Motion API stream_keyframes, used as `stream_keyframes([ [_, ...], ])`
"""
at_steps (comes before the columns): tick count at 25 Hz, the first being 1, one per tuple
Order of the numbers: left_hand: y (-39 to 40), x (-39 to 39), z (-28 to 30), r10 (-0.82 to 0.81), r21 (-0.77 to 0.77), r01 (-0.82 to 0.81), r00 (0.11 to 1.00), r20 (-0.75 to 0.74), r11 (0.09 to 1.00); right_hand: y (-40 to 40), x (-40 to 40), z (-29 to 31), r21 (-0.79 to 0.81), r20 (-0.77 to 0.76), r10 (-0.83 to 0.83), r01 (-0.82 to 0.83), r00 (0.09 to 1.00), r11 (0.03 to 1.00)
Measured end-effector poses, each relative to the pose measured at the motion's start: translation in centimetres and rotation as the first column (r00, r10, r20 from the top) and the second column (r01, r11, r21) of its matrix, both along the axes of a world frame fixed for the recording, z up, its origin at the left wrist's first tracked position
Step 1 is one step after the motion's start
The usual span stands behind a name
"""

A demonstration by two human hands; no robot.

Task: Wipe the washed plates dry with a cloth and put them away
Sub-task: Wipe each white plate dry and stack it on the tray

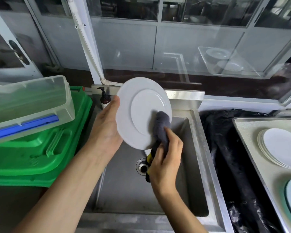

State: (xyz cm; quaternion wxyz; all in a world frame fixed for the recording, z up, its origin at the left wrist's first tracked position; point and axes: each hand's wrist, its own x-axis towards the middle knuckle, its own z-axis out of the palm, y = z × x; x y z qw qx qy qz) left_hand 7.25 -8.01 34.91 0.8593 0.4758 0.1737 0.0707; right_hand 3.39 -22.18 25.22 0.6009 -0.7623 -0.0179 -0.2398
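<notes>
Over the steel sink [196,148], I have the white plate [138,118] held up on edge, its underside turned toward me and tilted a little to the left. My left hand [106,130] cradles its left rim, thumb hooked over the upper edge and palm along the side; the fingers behind it I cannot see. My right hand [165,162] is curled round a bunched grey cloth [161,128], whose rounded end presses on the plate's lower right, where the foot ring meets the rim. So the plate lies up and left of the cloth hand, and I judge the wipe must sweep that way across the back. A yellow-and-black bit [149,158] shows under the same hand; whether it belongs to the cloth I cannot tell. Putting away probably means the stack of white plates [282,148] on the tray [245,125] to the right, nearer my cloth hand, with black plastic sheeting [225,148] between. Left stand a green crate [40,157], a clear tub [29,105] and a pump bottle [104,98], close by the left thumb.
</notes>
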Motion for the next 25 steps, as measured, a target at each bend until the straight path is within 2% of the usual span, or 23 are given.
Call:
stream_keyframes([
  [2,-0.6,0.4,-0.3,0.049,-0.010,-0.049,0.999,-0.003,0.999,0.9,-1.0,0.2,-0.058,0.066,0.084,-0.080,0.994,0.995],
  [6,-1.3,0.7,-1.2,0.132,0.025,-0.130,0.984,-0.117,0.991,2.1,-1.9,0.0,-0.298,0.193,0.257,-0.193,0.947,0.935],
  [9,-1.3,0.5,-1.8,0.137,0.012,-0.136,0.981,-0.141,0.991,1.1,-1.6,-1.1,-0.404,0.267,0.334,-0.209,0.904,0.890],
  [11,-1.2,0.7,-2.1,0.166,-0.004,-0.169,0.976,-0.138,0.986,-0.4,-1.9,-2.5,-0.434,0.249,0.336,-0.206,0.908,0.877],
  [12,-1.2,0.8,-2.1,0.164,-0.009,-0.166,0.979,-0.125,0.986,-1.0,-2.2,-3.1,-0.407,0.212,0.322,-0.216,0.923,0.888],
  [14,-1.0,0.9,-2.3,0.127,0.008,-0.127,0.987,-0.098,0.992,-2.0,-2.4,-3.5,-0.221,0.057,0.265,-0.247,0.962,0.943],
  [16,-0.8,0.7,-2.6,0.084,0.037,-0.081,0.992,-0.093,0.996,-3.1,-1.6,-3.5,-0.029,-0.103,0.198,-0.202,0.975,0.979],
  [17,-0.7,0.6,-2.7,0.063,0.051,-0.059,0.994,-0.092,0.997,-3.7,-0.9,-3.5,-0.005,-0.170,0.156,-0.160,0.973,0.987],
  [22,-3.8,0.0,-5.1,0.037,0.120,-0.018,0.987,-0.155,0.993,-9.0,1.6,-5.4,-0.069,-0.443,0.086,-0.129,0.893,0.989],
  [25,-6.1,-0.7,-7.1,0.015,0.108,0.014,0.966,-0.259,0.994,-13.9,1.5,-8.4,-0.297,-0.567,0.000,-0.205,0.824,0.933],
])
